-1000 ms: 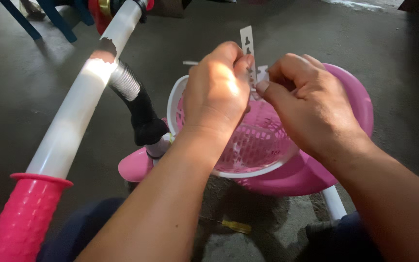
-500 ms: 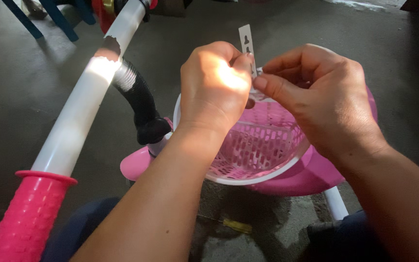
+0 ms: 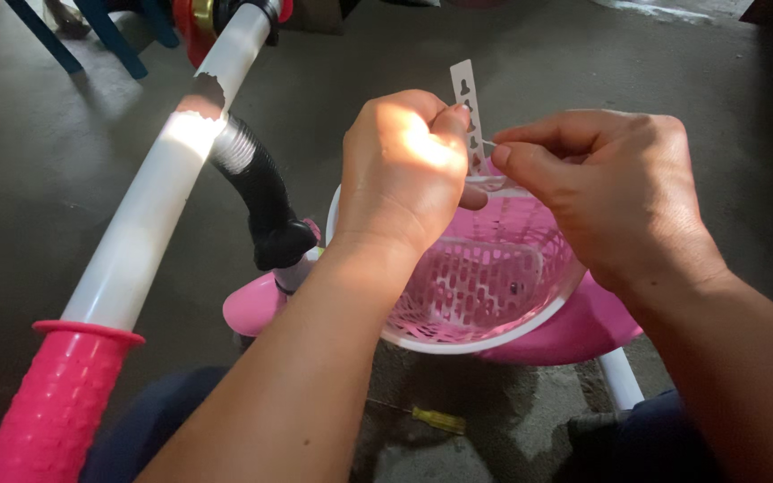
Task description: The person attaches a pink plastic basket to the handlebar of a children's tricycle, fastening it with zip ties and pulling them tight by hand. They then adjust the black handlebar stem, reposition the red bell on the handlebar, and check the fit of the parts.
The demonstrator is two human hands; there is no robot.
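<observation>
Left hand (image 3: pixel 404 170) pinches white perforated strap (image 3: pixel 467 112) upright at 12 o'clock of pink basket (image 3: pixel 485 304); right hand (image 3: pixel 610 197) pinches strap's lower end; handlebar (image 3: pixel 163 197) at 9 o'clock.

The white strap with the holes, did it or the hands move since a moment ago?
Hardly. Both hands drifted slightly left over the pink basket. The left hand and right hand pinch the white strap as before, and it stands upright between their fingertips as it did. The white handlebar and its pink grip kept their places.
</observation>
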